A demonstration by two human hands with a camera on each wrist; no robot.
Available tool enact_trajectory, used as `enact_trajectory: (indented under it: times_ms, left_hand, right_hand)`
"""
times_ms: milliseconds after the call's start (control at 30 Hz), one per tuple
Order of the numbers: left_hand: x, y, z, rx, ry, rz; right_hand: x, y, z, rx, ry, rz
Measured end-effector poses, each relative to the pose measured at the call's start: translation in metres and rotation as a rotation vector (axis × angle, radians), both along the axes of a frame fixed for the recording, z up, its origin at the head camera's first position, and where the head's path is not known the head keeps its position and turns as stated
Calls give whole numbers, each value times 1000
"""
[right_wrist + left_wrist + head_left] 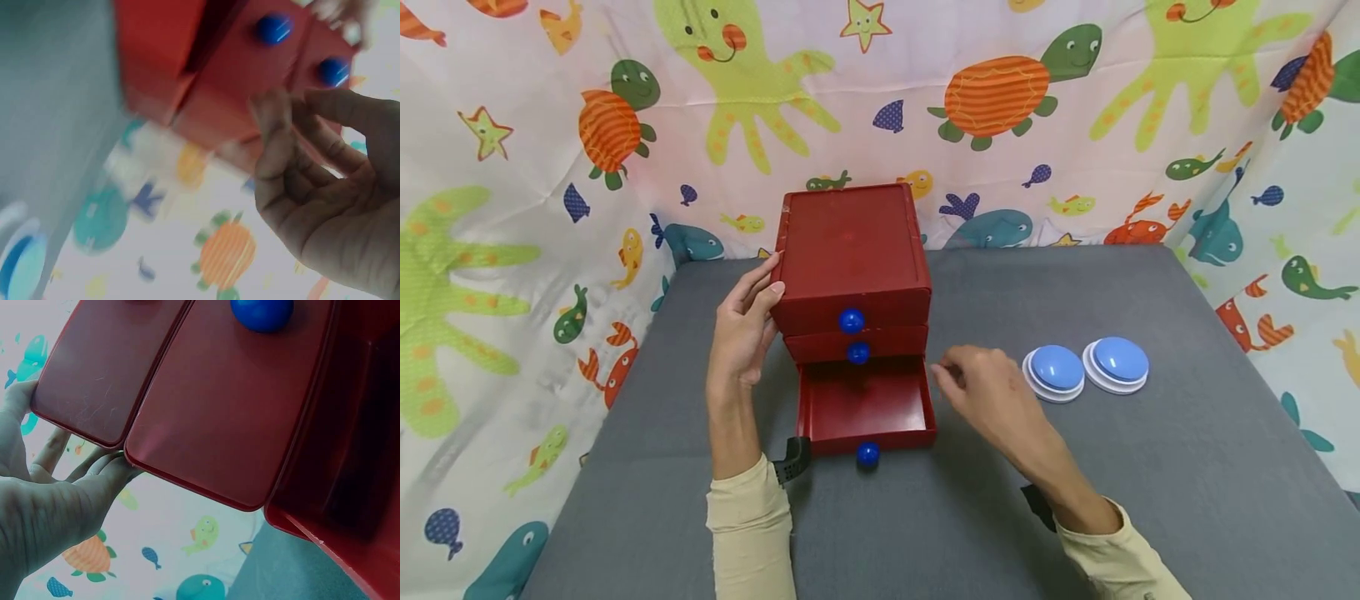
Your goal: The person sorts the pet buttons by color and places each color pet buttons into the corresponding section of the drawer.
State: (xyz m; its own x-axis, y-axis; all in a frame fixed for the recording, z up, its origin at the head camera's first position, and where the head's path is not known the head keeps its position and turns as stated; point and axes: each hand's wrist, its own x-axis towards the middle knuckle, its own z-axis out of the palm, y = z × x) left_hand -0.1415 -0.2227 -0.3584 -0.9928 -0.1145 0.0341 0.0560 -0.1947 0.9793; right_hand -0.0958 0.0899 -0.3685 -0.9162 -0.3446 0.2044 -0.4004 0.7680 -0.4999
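A dark red cabinet with stacked drawers (850, 242) stands on the table, each drawer bearing a round blue knob. Its bottom drawer (865, 412) is pulled out toward me, with its bare inner floor showing; the upper two are closed. My left hand (741, 337) rests against the cabinet's left side, thumb at the top front corner and fingers stretched along the side (69, 487). To the right of the open drawer, my right hand (988, 387) hovers apart from it, fingers loosely bent and holding nothing. In the right wrist view that hand (337, 187) appears in front of the blurred cabinet.
Two blue push buttons on white bases, one nearer (1056, 371) and one farther right (1117, 362), sit on the grey table (1187, 483) right of my right hand. A cloth printed with sea animals (880, 108) hangs behind and at both sides.
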Motion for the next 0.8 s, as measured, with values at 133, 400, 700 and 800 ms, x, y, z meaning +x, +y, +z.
enact_trajectory:
  times_ms: [133,400,700,800]
  left_hand:
    - [0,0,0,2,4,3]
    - [0,-2,-1,11,10,-4]
    - [1,-3,-1,1,19,-2]
    - [0,-2,-2,-6,10,-7]
  right_hand:
    - [-25,32,-12,72,62,-124]
    - [-53,94,-37,221,-122,-132]
    - [-56,114,-49,225,-250,-151]
    - [-57,116,-50,226,-301,-162]
